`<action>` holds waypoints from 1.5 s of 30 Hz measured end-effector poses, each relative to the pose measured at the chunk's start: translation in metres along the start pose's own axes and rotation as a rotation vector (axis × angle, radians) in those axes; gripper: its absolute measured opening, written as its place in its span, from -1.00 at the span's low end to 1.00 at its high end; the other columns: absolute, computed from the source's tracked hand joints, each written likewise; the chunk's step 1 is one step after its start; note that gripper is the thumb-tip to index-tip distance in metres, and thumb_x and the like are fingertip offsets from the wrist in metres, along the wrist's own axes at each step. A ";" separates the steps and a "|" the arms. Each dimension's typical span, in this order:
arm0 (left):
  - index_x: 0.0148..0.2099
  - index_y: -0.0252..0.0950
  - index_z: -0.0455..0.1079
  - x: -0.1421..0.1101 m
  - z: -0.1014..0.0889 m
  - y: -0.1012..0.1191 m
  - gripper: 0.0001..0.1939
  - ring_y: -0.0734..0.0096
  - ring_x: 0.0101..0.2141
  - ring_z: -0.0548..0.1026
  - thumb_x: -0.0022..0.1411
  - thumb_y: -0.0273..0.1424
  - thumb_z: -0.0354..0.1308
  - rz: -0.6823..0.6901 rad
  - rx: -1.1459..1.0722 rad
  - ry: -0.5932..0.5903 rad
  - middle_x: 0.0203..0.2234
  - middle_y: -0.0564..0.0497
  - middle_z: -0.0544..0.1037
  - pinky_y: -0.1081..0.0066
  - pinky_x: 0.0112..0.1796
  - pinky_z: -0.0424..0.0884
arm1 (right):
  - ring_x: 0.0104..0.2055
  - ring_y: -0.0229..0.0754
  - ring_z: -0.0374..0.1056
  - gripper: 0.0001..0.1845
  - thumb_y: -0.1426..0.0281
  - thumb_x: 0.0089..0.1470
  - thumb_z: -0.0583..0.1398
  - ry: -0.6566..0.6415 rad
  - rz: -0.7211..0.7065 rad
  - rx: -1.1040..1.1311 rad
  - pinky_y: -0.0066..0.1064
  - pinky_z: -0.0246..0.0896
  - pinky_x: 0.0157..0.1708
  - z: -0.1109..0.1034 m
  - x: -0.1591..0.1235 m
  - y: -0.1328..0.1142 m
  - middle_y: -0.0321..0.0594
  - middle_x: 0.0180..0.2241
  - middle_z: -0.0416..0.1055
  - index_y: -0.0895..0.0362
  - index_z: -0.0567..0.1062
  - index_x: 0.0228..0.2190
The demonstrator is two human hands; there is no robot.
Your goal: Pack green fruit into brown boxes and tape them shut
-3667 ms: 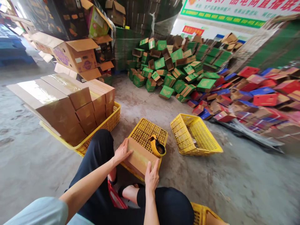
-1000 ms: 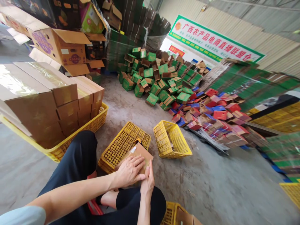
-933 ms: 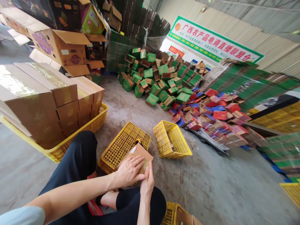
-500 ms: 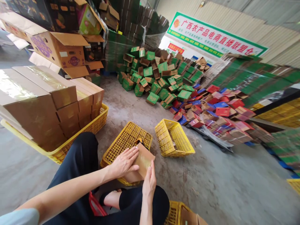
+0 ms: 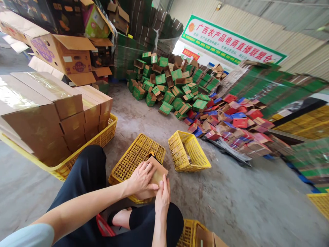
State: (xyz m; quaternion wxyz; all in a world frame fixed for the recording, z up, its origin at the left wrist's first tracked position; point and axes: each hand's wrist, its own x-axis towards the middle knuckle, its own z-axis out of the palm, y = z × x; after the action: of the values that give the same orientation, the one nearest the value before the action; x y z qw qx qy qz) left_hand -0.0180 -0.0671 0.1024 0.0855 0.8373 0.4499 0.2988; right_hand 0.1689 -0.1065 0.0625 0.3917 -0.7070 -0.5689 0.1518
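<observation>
A small brown cardboard box (image 5: 157,175) with shiny tape on its top rests tilted over a yellow plastic crate (image 5: 136,156) in front of my knees. My left hand (image 5: 142,177) lies flat across the box top, fingers stretched and slightly apart. Along the box's right edge, my right hand (image 5: 162,195) holds it, thumb and fingers against the side. Just behind the box shows part of a black and orange object (image 5: 151,154); most of it is hidden.
Taped cardboard boxes (image 5: 43,116) fill a yellow crate (image 5: 60,171) at my left. Another yellow crate (image 5: 189,152) stands ahead to the right. A crate with cardboard (image 5: 189,233) sits by my right knee. Green boxes (image 5: 164,89) and red and blue boxes (image 5: 231,120) lie heaped farther off.
My left hand has slid a little to the right over the box top, its fingers slightly more bent. My right hand stays at the box's edge. The view has shifted slightly.
</observation>
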 end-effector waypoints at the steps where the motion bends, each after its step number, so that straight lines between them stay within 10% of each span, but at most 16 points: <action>1: 0.38 -0.39 0.31 -0.001 0.002 0.000 -0.01 -0.23 0.26 0.30 0.32 0.34 -0.18 0.001 0.005 0.006 0.21 -0.38 0.41 -0.11 0.25 0.22 | 0.36 0.15 0.24 -0.14 -0.19 0.32 -0.06 0.002 -0.015 0.004 -0.08 0.24 0.26 0.000 -0.001 0.000 0.10 0.34 0.28 0.17 0.41 0.29; 11: 0.39 -0.43 0.27 -0.024 -0.009 -0.010 -0.03 -0.16 0.41 0.10 0.34 0.31 -0.09 0.096 -0.023 -0.059 0.40 -0.38 0.20 -0.08 0.31 0.19 | 0.44 0.26 0.02 -0.27 -0.08 0.39 -0.08 0.194 -0.277 -0.268 0.12 0.12 0.30 0.004 -0.016 -0.021 0.07 0.45 0.05 0.13 0.50 0.21; 18: 0.44 -0.41 0.18 -0.018 -0.010 -0.016 -0.06 -0.15 0.44 0.03 0.38 0.27 -0.08 0.100 -0.043 -0.130 0.44 -0.37 0.12 -0.13 0.33 0.12 | 0.53 0.30 -0.37 -0.42 0.04 0.42 -0.05 0.069 -0.433 -0.358 0.26 0.04 0.34 0.006 -0.001 -0.025 -0.15 0.49 -0.06 0.02 0.52 0.20; 26: 0.48 -0.31 0.12 -0.019 -0.009 -0.025 -0.11 -0.07 0.46 -0.01 0.41 0.24 -0.11 0.100 -0.026 -0.189 0.46 -0.26 0.08 -0.18 0.34 0.03 | 0.52 0.26 -0.23 -0.31 -0.01 0.43 -0.12 -0.029 -0.302 -0.228 0.28 0.03 0.35 0.019 0.011 -0.017 -0.01 0.46 0.04 0.11 0.38 0.31; 45: 0.50 -0.03 0.11 -0.019 -0.002 -0.033 -0.11 -0.11 0.45 0.03 0.28 0.22 0.15 0.148 0.006 -0.175 0.48 -0.18 0.07 -0.23 0.36 -0.15 | 0.50 0.16 -0.07 -0.44 0.14 0.44 0.01 0.025 -0.322 -0.127 0.14 0.19 0.32 -0.004 -0.073 -0.034 -0.02 0.37 0.25 0.13 0.38 0.30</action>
State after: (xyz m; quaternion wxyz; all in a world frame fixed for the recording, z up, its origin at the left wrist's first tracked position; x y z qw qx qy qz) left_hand -0.0503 -0.0635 0.0817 0.0999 0.8912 0.3787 0.2288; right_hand 0.1259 -0.1744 0.0727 0.3725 -0.6318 -0.6785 0.0420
